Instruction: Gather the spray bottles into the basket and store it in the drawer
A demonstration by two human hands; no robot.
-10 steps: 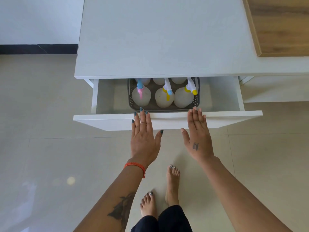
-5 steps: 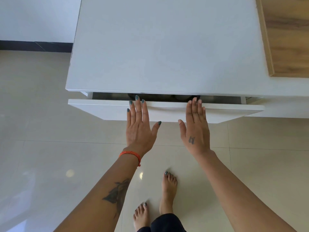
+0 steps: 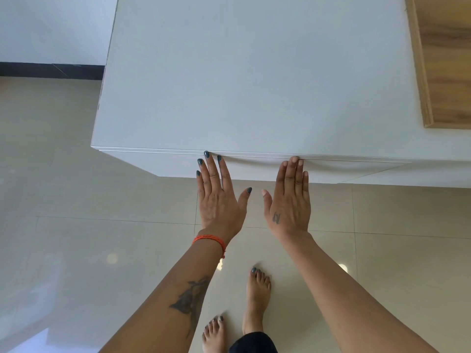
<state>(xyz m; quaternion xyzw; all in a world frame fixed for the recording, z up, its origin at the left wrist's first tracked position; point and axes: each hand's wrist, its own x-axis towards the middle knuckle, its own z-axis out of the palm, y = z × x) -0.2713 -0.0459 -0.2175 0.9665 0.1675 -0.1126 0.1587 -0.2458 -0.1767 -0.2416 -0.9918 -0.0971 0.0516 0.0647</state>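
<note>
The left hand (image 3: 220, 197) and right hand (image 3: 289, 200) lie flat and spread, grasping nothing, fingertips pressed on the drawer (image 3: 254, 168) front just under the desk (image 3: 254, 72) front edge. A second ago the drawer stood open with the basket of spray bottles inside; now it sits flush, so basket and bottles are hidden within and the task looks finished. The white desk top is bare, with a wooden panel (image 3: 448, 59) at its right edge. Glossy beige floor (image 3: 76, 225) tiles spread below, under bare feet.
</note>
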